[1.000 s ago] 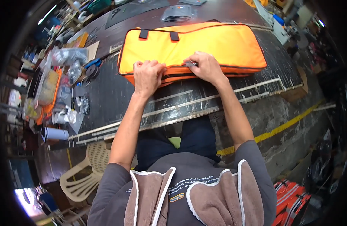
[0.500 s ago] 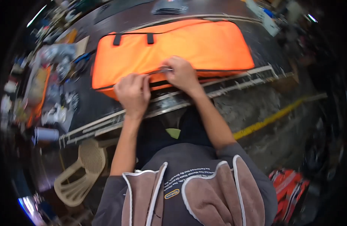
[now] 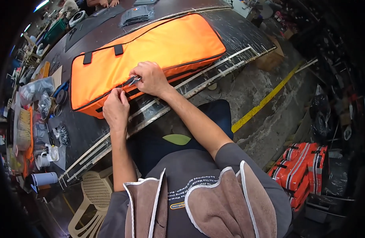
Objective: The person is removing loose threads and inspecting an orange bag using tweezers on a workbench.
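Orange fabric fills the middle of the dark worktop (image 3: 214,27): one long padded bag (image 3: 150,55), lying flat on its side, with two black strap tabs (image 3: 103,54) along its far edge and a black zip seam along the near one; its length runs slantwise across the worktop, the near long edge close to the pale strips that line the worktop's front. Two hands work at that near edge; the left hand (image 3: 116,109) has its grip pinched together on the seam fabric, and the right hand (image 3: 150,78) is closed on a small dark metal tool (image 3: 131,81), likely pliers or snips, whose tip touches the seam just beside the left fingers. Right of the bag the worktop is bare dark board up to its corner; left of it lies a crowd of clear plastic packets (image 3: 36,89), small parts and a white cup (image 3: 43,178), near the bag's end but not touching it. One cream plastic chair (image 3: 91,194) stands below the worktop's near edge. Beyond is a rough concrete floor (image 3: 254,87) with one yellow line (image 3: 265,99) slanting across it; a stack of orange bags with pale stripes (image 3: 301,170) sits low at the right, well apart from the hands.
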`<state>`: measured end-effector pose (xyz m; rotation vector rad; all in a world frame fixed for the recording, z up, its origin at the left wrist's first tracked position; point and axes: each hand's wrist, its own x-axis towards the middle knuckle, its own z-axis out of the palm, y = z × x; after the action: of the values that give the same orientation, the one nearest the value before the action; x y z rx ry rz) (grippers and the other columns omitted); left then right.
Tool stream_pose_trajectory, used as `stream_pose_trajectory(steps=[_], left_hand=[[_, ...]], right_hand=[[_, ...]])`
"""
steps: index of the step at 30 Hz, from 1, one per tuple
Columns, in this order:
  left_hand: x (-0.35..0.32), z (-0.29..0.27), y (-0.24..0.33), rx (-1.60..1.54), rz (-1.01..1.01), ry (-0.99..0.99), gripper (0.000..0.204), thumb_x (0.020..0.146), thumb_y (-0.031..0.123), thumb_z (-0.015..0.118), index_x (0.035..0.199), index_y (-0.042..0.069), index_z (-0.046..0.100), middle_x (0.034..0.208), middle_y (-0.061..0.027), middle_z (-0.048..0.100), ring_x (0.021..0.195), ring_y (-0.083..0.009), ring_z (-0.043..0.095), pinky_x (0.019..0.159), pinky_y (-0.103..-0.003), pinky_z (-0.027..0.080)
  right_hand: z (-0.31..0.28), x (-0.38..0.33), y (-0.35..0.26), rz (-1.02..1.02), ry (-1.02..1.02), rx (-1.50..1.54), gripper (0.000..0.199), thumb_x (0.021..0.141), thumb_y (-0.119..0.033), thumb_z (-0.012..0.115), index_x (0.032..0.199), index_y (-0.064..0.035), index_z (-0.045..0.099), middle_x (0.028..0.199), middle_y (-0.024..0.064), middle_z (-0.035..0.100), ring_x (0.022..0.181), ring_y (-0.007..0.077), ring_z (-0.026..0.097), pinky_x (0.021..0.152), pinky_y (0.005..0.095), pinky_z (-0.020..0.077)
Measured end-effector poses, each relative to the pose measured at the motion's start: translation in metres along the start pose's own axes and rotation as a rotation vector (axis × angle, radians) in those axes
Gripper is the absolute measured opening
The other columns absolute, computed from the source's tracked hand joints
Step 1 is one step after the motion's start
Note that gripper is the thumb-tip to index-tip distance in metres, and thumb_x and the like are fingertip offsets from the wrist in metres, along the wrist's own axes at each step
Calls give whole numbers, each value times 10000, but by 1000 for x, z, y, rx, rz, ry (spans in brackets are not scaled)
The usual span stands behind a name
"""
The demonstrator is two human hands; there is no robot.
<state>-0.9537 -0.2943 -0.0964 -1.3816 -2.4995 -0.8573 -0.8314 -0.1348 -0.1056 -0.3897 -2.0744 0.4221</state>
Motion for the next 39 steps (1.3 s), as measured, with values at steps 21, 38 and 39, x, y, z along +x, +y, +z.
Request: stream_pose_trajectory(steps=[21,38,39], left_hand=[[-17,16,10,-506,23,390,177,998,162,838,1116,37,877,989,-125,839,827,-221,803,784,-326,603],[-15,22,13,-1281,-378,138,152,1087,85,769,1158,-48,790,1004,-16,798,829,-29,671,769,-195,549],[-14,21,11,-1277,-365,105,157,1089,88,768,1162,-49,786,1027,-31,801,868,-47,697,808,-206,569]], right_hand=[[-38,-12,-11,15,-139,82,424,962,-267,821,1296,-69,649,1145,132,735,1116,352,718,1020,494,513],[-59,-9,-39,122,-300,55,382,997,-205,806,1290,-35,630,1162,162,717,1090,381,706,919,493,572],[-58,-10,-39,128,-306,42,343,1000,-189,809,1258,-32,646,1127,162,731,1049,376,725,884,481,590]])
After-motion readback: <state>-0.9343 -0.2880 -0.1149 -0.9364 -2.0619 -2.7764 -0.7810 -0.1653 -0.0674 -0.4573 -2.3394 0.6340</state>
